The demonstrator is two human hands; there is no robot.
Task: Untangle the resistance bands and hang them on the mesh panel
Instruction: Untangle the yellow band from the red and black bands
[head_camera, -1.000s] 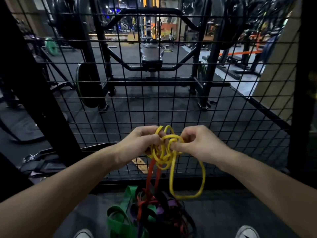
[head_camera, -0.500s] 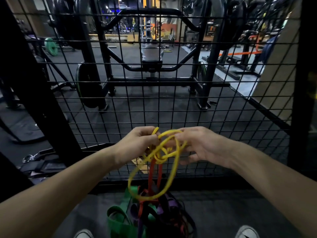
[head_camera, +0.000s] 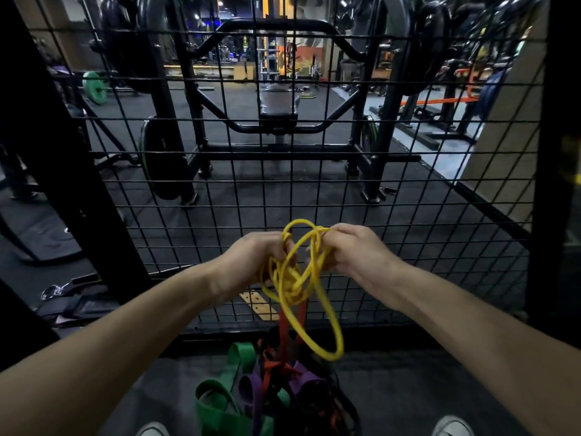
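A thin yellow band [head_camera: 294, 280] is knotted in loops between my hands, just in front of the black mesh panel [head_camera: 424, 215]. My left hand [head_camera: 254, 262] grips its left strands with curled fingers. My right hand [head_camera: 349, 251] pinches the upper right loops. One long yellow loop hangs down to the right. A red band [head_camera: 284, 325] runs from the yellow knot down into a tangled pile of green [head_camera: 220, 401], purple [head_camera: 251, 388] and dark bands on the floor.
Black uprights frame the mesh panel on the left [head_camera: 56, 171] and right [head_camera: 553, 152]. Straps with a metal ring [head_camera: 53, 292] lie at the lower left. Beyond the mesh stands a weight rack [head_camera: 276, 121]. My shoe tips [head_camera: 452, 427] show at the bottom.
My hands have drawn a little apart and risen slightly. The yellow knot has loosened into wider loops, and the long hanging loop has swung from the left back to the right.
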